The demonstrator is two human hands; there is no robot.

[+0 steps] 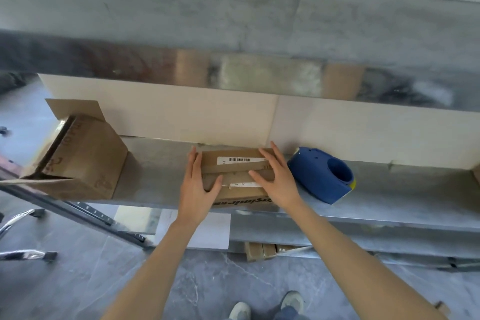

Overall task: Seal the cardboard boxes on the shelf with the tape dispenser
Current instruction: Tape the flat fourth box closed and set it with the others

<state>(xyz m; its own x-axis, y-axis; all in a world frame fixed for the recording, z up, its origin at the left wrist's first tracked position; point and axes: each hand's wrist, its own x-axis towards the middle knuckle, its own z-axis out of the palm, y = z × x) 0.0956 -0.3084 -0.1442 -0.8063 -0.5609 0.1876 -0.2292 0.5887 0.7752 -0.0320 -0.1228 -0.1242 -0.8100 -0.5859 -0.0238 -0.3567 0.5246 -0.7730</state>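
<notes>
Both arms reach forward from the bottom of the view, bare forearms nearly straight, converging on the small box that sits at the front edge of the metal shelf.

The left hand lies along the box's left end, palm down, fingers straight and together pointing toward the wall, thumb spread out to the right across the near flap. It grips nothing; the flat hand rests on the cardboard.

The right hand lies flat on the right part of the top, fingers straight and slightly fanned toward the back corner, thumb stretched left along the seam between the two flaps. It too is flat and relaxed, pressing rather than clasping.

The flaps are folded down, and a barcode label shows on the far one.

The blue tape dispenser stands on the shelf just beside the right hand, untouched. Well to the left, a bigger box sits on the shelf, one flap standing up. Two shoes show on the grey floor below.
</notes>
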